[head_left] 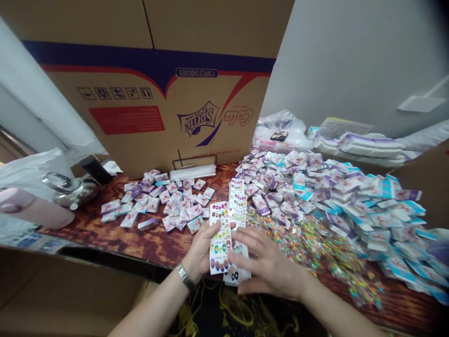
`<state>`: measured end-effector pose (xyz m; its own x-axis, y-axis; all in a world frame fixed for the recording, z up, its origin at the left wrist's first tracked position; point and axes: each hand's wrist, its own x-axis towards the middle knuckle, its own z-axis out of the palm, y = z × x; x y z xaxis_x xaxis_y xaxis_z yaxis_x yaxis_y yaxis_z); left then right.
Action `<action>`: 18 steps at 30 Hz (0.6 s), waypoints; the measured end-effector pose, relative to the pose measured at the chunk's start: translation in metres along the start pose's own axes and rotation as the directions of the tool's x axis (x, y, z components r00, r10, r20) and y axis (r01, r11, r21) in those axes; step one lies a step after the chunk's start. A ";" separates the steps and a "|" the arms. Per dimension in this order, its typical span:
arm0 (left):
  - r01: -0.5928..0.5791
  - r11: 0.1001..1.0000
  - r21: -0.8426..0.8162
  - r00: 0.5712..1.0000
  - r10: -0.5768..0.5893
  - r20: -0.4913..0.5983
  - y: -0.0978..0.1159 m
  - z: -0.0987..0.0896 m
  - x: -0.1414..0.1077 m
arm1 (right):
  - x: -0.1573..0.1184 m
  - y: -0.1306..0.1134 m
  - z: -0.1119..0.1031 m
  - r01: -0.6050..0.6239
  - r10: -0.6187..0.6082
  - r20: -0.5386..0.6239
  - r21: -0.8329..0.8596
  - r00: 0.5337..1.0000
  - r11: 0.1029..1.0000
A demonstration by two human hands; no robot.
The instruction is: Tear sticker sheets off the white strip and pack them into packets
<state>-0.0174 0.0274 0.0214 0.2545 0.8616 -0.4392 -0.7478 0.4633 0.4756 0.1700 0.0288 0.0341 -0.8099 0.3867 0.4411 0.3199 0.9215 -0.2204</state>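
My left hand (201, 250), with a metal watch on its wrist, grips a white strip of colourful round stickers (219, 255) between thumb and fingers. Beside it, partly underneath, lies a second, longer sticker strip (238, 199) at the table's front edge. Over this second strip is my right hand (266, 264), its fingers apart and slightly blurred; whether the fingertips touch the paper I cannot tell. Small printed boxes (182, 206) in white, purple and blue lie scattered beyond my left hand. Right of the strips are many small clear packets of coloured candy (315, 243).
A large heap of small boxes (336, 187) covers the table's right side. A big upside-down carton (157, 103) stands at the back. At left are a pink bottle (38, 208) and a metal kettle (79, 194). Plastic-wrapped bundles (372, 145) lie behind the heap.
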 end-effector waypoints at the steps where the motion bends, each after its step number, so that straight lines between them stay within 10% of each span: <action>1: 0.030 1.000 -0.008 1.000 -0.030 -0.004 -0.004 0.001 0.002 | -0.005 -0.008 0.002 0.059 -0.059 0.002 -0.085 0.998 0.995; 6: 0.191 0.981 -0.044 0.980 -0.188 0.066 -0.020 -0.004 0.004 | -0.010 -0.022 0.011 0.156 -0.173 -0.042 -0.268 0.984 0.951; 12: 0.140 0.989 0.056 0.989 -0.142 0.046 -0.010 -0.010 0.004 | 0.003 -0.039 -0.003 0.122 -0.120 -0.062 0.029 0.991 0.992; 18: -0.117 0.906 0.408 0.987 0.061 0.147 -0.020 -0.010 -0.004 | 0.015 -0.018 -0.013 -0.285 0.348 -0.286 0.238 0.893 0.928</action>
<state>-0.0102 0.0124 0.0062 0.2956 0.9094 -0.2925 -0.4567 0.4034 0.7929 0.1586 0.0187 0.0565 -0.4709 0.6765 0.5662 0.4108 0.7362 -0.5379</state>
